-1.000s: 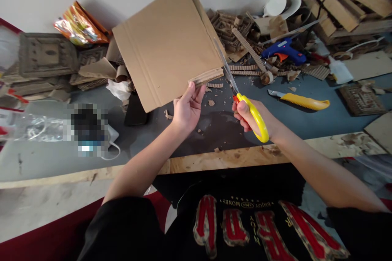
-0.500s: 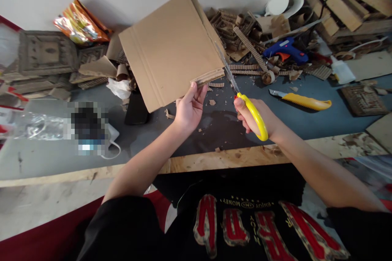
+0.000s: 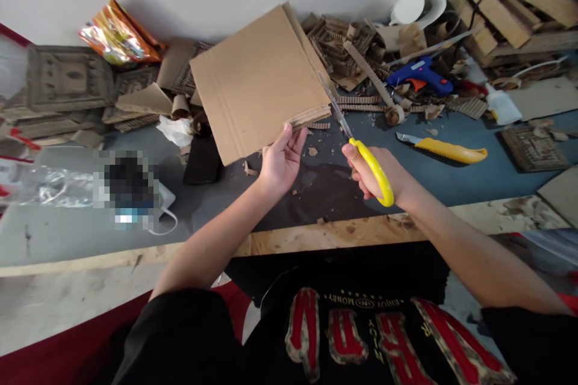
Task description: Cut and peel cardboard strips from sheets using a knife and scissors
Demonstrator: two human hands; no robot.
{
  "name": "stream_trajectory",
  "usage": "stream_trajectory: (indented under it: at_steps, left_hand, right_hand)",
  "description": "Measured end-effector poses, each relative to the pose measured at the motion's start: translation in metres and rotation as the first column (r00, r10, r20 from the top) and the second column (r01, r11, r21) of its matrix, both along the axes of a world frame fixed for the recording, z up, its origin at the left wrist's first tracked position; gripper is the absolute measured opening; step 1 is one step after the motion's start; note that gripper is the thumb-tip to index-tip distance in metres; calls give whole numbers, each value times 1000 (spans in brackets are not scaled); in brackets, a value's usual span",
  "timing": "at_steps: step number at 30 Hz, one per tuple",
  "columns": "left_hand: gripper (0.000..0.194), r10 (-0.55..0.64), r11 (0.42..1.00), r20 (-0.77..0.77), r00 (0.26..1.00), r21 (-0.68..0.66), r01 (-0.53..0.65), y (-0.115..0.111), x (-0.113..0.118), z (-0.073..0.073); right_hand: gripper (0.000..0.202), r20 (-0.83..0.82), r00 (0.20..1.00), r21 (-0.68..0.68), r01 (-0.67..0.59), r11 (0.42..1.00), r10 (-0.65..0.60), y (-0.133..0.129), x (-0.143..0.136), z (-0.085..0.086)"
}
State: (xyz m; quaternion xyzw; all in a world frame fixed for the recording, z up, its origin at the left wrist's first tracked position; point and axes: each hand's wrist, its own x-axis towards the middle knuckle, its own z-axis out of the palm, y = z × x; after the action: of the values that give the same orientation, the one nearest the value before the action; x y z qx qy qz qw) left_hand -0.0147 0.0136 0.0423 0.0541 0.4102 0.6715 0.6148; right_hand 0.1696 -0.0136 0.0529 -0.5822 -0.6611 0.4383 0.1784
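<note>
My left hand (image 3: pixel 282 159) grips a large folded sheet of brown cardboard (image 3: pixel 259 81) by its lower right corner, thumb on top of a narrow folded strip. The sheet is tilted up above the table. In my right hand (image 3: pixel 372 171) are scissors with yellow handles (image 3: pixel 374 168). Their metal blades point up and left and lie along the cardboard's right edge, close to its corner. Whether the blades are parted is hard to tell.
Right of the scissors lies a yellow utility knife (image 3: pixel 451 149), with a blue glue gun (image 3: pixel 422 75) behind it. Cardboard scraps and corrugated strips (image 3: pixel 370 69) line the wall. A black phone (image 3: pixel 201 159) lies left; a white bottle (image 3: pixel 503 105) stands right.
The cardboard has shifted a little right and its top edge has dropped lower. The left hand has moved slightly right with it. The right hand and scissors have barely moved.
</note>
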Motion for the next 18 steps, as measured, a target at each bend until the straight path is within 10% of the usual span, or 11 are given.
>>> stream_trajectory:
  at_steps: [12,18]
  left_hand:
    - [20,-38,999,-29,999,8,38,-2,5,-8]
    - [20,-223,965,-453,863,23,261,8,-21,-26]
  right_hand:
    - [70,-19,998,-76,50,996,-51,-1,-1,0]
    - [69,-123,986,-151,98,984,-117,0,19,7]
